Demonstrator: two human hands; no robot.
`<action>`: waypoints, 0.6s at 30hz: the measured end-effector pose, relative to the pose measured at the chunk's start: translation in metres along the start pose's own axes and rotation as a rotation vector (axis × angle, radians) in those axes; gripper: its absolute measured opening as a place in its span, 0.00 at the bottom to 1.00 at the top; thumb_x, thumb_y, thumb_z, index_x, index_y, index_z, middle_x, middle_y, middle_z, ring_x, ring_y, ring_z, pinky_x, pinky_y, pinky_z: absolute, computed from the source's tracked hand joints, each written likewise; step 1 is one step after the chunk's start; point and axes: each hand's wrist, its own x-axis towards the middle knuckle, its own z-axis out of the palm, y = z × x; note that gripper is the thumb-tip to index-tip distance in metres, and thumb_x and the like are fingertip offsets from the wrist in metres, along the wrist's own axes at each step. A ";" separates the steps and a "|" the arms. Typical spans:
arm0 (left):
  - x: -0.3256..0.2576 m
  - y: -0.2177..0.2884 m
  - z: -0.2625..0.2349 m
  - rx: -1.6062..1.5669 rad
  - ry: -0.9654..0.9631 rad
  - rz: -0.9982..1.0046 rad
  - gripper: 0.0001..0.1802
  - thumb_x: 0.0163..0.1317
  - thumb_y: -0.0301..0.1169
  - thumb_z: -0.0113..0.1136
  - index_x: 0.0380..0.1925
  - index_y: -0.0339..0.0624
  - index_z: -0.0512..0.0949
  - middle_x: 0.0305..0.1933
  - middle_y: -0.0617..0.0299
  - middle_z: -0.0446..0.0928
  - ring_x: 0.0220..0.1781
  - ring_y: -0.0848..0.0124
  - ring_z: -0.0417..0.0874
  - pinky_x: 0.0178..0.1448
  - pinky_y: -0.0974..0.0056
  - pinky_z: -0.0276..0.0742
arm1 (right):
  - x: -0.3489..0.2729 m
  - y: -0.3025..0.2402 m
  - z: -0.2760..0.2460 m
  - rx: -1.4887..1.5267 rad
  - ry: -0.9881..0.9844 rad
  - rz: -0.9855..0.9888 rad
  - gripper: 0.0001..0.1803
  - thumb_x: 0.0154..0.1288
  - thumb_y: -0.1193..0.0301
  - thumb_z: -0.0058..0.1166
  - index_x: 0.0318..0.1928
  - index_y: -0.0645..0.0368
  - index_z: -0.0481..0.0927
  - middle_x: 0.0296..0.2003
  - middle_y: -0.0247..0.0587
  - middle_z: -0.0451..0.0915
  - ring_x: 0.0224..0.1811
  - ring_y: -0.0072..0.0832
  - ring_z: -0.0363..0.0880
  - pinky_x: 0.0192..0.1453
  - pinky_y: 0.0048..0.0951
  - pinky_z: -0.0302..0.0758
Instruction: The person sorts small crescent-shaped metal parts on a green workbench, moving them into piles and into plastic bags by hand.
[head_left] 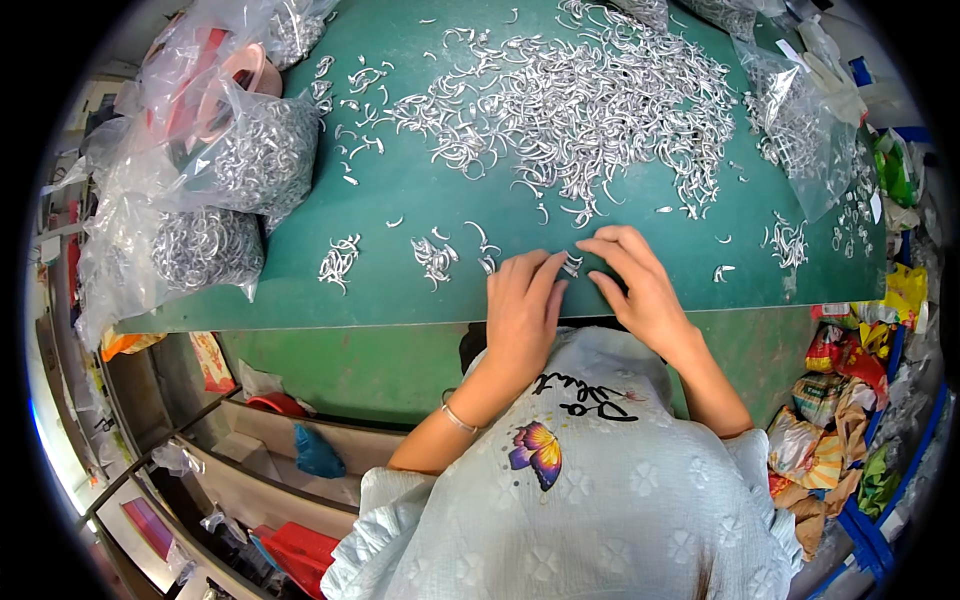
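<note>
Between my two hands, close to the front edge of the green table, lie a few small curved silver metal pieces (571, 264). My left hand (522, 305) rests on the table just left of them, palm down, fingers bent and side by side, its index fingertip next to the pieces. On their other side, my right hand (640, 290) arches with thumb and forefinger apart, its fingertips near the tabletop. I see nothing held in either hand, though the underside of the left is hidden. A wide heap of the same curved pieces (590, 110) spreads over the far middle of the table.
Small piles sit at left (340, 262), nearer my left hand (433, 260) and at right (787, 243). Clear bags of metal pieces (262, 160) crowd the table's left end; another bag (800, 125) lies at right. Below are a drawer unit (290, 455) and colourful packets (820, 400).
</note>
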 end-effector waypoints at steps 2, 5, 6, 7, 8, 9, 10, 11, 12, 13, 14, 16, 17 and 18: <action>0.004 0.000 0.003 0.027 -0.035 0.017 0.18 0.53 0.24 0.67 0.46 0.42 0.79 0.44 0.58 0.74 0.45 0.60 0.74 0.47 0.58 0.65 | 0.000 0.000 0.003 -0.070 -0.016 -0.035 0.15 0.57 0.82 0.57 0.47 0.61 0.78 0.42 0.45 0.74 0.45 0.43 0.75 0.47 0.39 0.74; 0.009 -0.002 0.002 0.058 -0.040 0.057 0.14 0.53 0.25 0.68 0.41 0.43 0.79 0.41 0.61 0.73 0.42 0.62 0.74 0.43 0.59 0.63 | 0.000 0.007 0.005 -0.177 -0.025 -0.059 0.14 0.56 0.83 0.57 0.44 0.62 0.78 0.40 0.44 0.74 0.44 0.42 0.74 0.48 0.39 0.73; 0.008 -0.006 0.001 0.068 -0.037 0.059 0.14 0.53 0.25 0.68 0.41 0.43 0.79 0.42 0.60 0.73 0.42 0.62 0.74 0.43 0.59 0.64 | 0.000 0.009 0.003 -0.179 -0.012 -0.057 0.13 0.56 0.83 0.57 0.43 0.63 0.78 0.40 0.44 0.74 0.44 0.42 0.74 0.47 0.39 0.74; 0.008 -0.008 0.000 0.078 -0.035 0.062 0.14 0.53 0.24 0.68 0.40 0.43 0.79 0.42 0.60 0.73 0.42 0.62 0.74 0.43 0.59 0.64 | 0.000 0.010 0.002 -0.182 0.001 -0.054 0.12 0.56 0.83 0.57 0.43 0.63 0.78 0.39 0.44 0.74 0.43 0.42 0.74 0.46 0.39 0.74; 0.007 -0.009 -0.001 0.068 -0.032 0.053 0.15 0.53 0.24 0.68 0.41 0.42 0.79 0.42 0.59 0.73 0.42 0.61 0.74 0.44 0.58 0.65 | -0.001 0.012 0.000 -0.168 0.029 -0.052 0.12 0.56 0.83 0.58 0.42 0.64 0.78 0.39 0.44 0.75 0.43 0.42 0.75 0.46 0.39 0.74; 0.005 -0.010 -0.002 0.061 -0.028 0.043 0.15 0.53 0.24 0.68 0.42 0.42 0.79 0.42 0.59 0.73 0.42 0.61 0.74 0.44 0.58 0.65 | -0.003 0.015 0.000 -0.152 0.056 -0.051 0.11 0.56 0.83 0.58 0.41 0.64 0.78 0.38 0.45 0.75 0.42 0.43 0.75 0.45 0.39 0.74; 0.004 -0.011 -0.003 0.054 -0.024 0.033 0.16 0.53 0.23 0.68 0.43 0.41 0.78 0.42 0.58 0.73 0.42 0.60 0.74 0.45 0.58 0.66 | -0.004 0.018 -0.001 -0.136 0.084 -0.050 0.10 0.56 0.83 0.58 0.40 0.64 0.78 0.37 0.45 0.75 0.42 0.43 0.75 0.45 0.38 0.74; 0.003 -0.011 -0.003 0.026 0.000 0.013 0.17 0.53 0.23 0.68 0.44 0.41 0.78 0.43 0.57 0.73 0.42 0.59 0.74 0.46 0.57 0.67 | -0.006 0.020 -0.004 -0.131 0.118 -0.028 0.10 0.56 0.83 0.58 0.40 0.65 0.78 0.37 0.45 0.76 0.41 0.43 0.76 0.44 0.38 0.74; 0.003 -0.009 -0.003 -0.002 0.023 -0.009 0.18 0.53 0.23 0.67 0.45 0.40 0.77 0.43 0.56 0.74 0.43 0.59 0.74 0.46 0.57 0.67 | -0.008 0.020 -0.010 -0.125 0.151 -0.005 0.10 0.56 0.84 0.59 0.39 0.65 0.79 0.37 0.46 0.76 0.40 0.43 0.76 0.44 0.37 0.75; 0.002 -0.008 -0.004 -0.029 0.047 -0.032 0.19 0.53 0.23 0.67 0.46 0.39 0.76 0.44 0.55 0.74 0.43 0.58 0.74 0.47 0.57 0.68 | -0.010 0.019 -0.013 -0.119 0.183 0.017 0.09 0.56 0.84 0.59 0.39 0.65 0.79 0.37 0.46 0.77 0.40 0.43 0.77 0.43 0.37 0.75; 0.000 -0.009 -0.006 -0.049 0.042 -0.060 0.20 0.53 0.22 0.67 0.47 0.39 0.76 0.44 0.55 0.74 0.44 0.58 0.74 0.48 0.57 0.68 | -0.012 0.017 -0.014 -0.065 0.194 0.097 0.10 0.56 0.84 0.59 0.39 0.65 0.79 0.36 0.47 0.77 0.39 0.43 0.77 0.43 0.36 0.75; -0.002 -0.007 -0.010 -0.094 0.024 -0.108 0.21 0.54 0.22 0.66 0.49 0.39 0.75 0.45 0.54 0.74 0.45 0.57 0.74 0.50 0.56 0.69 | -0.010 0.003 -0.008 0.014 0.157 0.058 0.11 0.56 0.84 0.59 0.40 0.65 0.79 0.37 0.47 0.77 0.40 0.43 0.77 0.43 0.36 0.75; -0.003 -0.005 -0.012 -0.036 0.014 -0.092 0.21 0.54 0.22 0.65 0.49 0.39 0.75 0.46 0.54 0.74 0.45 0.57 0.74 0.50 0.56 0.68 | -0.008 -0.004 -0.003 0.054 0.138 0.038 0.11 0.56 0.84 0.59 0.41 0.65 0.79 0.37 0.46 0.77 0.40 0.43 0.77 0.44 0.36 0.75; -0.004 -0.004 -0.013 0.021 0.004 -0.076 0.20 0.54 0.21 0.65 0.49 0.39 0.75 0.46 0.55 0.74 0.46 0.57 0.74 0.50 0.57 0.68 | -0.007 -0.006 0.005 0.050 0.110 -0.056 0.12 0.56 0.84 0.59 0.43 0.64 0.79 0.37 0.46 0.76 0.40 0.43 0.76 0.44 0.35 0.74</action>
